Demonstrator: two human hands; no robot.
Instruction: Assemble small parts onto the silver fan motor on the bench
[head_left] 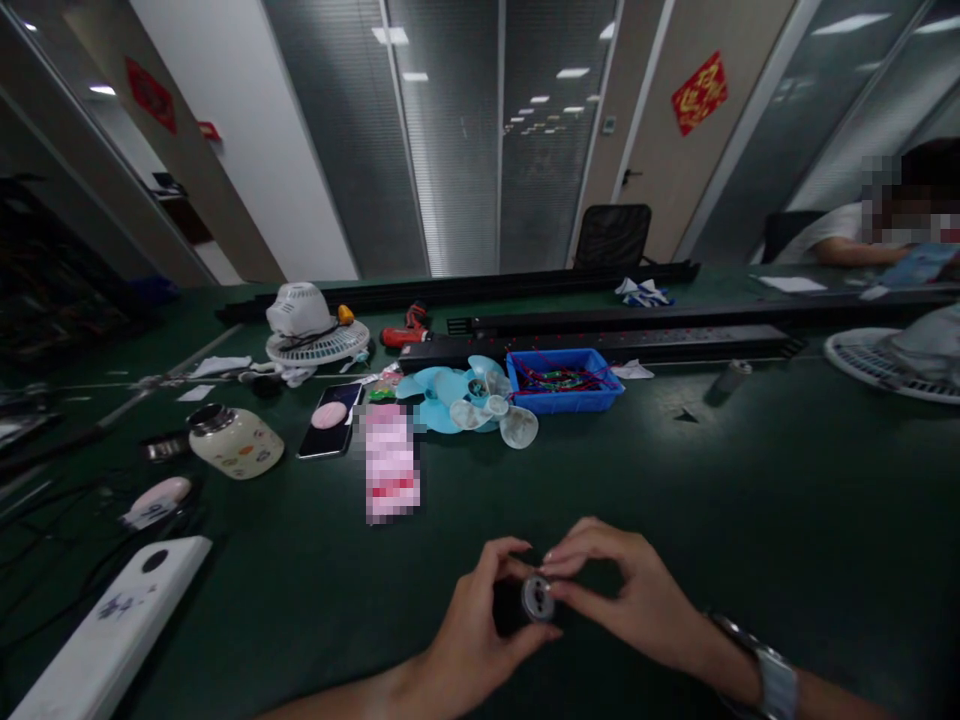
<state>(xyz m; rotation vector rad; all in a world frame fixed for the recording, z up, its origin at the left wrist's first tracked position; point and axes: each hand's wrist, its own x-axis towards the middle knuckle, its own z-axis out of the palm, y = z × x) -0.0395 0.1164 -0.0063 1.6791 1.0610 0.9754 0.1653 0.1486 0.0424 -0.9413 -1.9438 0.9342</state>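
Close to the front of the green table, my left hand (480,620) grips a small metal cylinder (538,600) between thumb and fingers. The cylinder's round grey end, with dark holes in it, faces up toward me; its exact kind is unclear. My right hand (630,590), wearing a wristwatch (776,680), is closed in a pinch at the upper right edge of that end. Its thumb and fingertips touch the rim, and whether they hold anything small between them is hidden. A similar cylinder (731,380) stands farther back on the right.
Light-blue fan blades (442,410) lie beside a blue tray (577,398) of wired parts. Leftward are a phone (330,425), a cream bottle (247,445) and a white bar-shaped case (112,620). Behind lie a red drill (405,330) and long black rails. A person (847,235) sits far right.
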